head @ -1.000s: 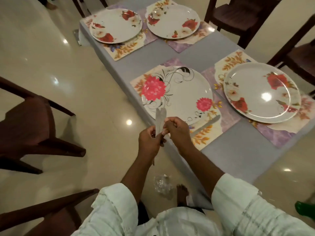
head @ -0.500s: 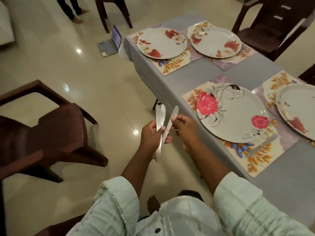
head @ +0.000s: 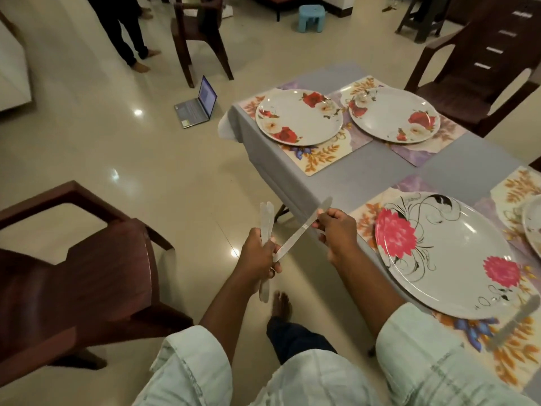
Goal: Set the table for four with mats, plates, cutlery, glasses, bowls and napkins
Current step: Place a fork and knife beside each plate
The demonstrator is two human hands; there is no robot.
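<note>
My left hand (head: 259,256) grips a bundle of pale knives (head: 265,222) upright, off the table's near-left edge. My right hand (head: 336,230) pinches a single knife (head: 298,234) that slants down toward the left hand. Close on the right lies a plate with pink flowers (head: 448,253) on a floral mat (head: 515,356), and another knife (head: 512,326) rests on that mat beside it. Two red-flowered plates (head: 298,117) (head: 393,114) sit on mats at the far end. A fourth plate (head: 534,224) shows at the right edge.
The table (head: 386,174) has a grey cloth. A brown chair (head: 79,265) stands close on my left, and more chairs (head: 480,68) (head: 202,33) stand beyond. An open laptop (head: 199,105) lies on the floor, a person's legs (head: 128,33) behind it, a blue stool (head: 311,17) farther back.
My right hand has drawn one knife out of the bundle and moved it right, away from the left hand. The view has swung left and up, showing more of the floor.
</note>
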